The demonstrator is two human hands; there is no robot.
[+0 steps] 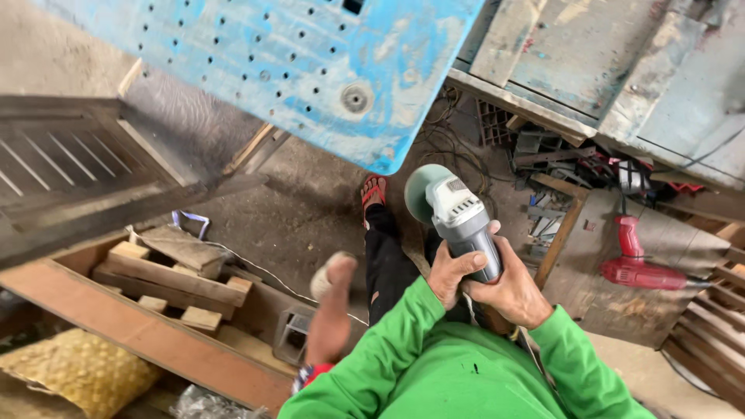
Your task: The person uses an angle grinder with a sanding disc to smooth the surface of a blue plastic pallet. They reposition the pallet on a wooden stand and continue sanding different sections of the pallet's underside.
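Both my hands, in green sleeves, hold a grey and white angle grinder [458, 221]. My left hand [448, 273] wraps the dark body from the left, and my right hand [514, 293] grips it from the right and below. The grinder's disc and greenish guard [423, 188] point away from me, just under the lower corner of a worn blue perforated metal panel [310, 70]. Below the grinder are a black trouser leg [386, 260] and a foot in a red sandal [373, 192] on the concrete floor.
A blurred bare limb [330, 310] rises at lower centre; I cannot tell whose. On the left are a wooden frame [93, 167], wood offcuts [174, 279] and a yellow woven cushion [77, 368]. A red power drill [632, 264] lies on a board at right, near metal scraps [543, 159].
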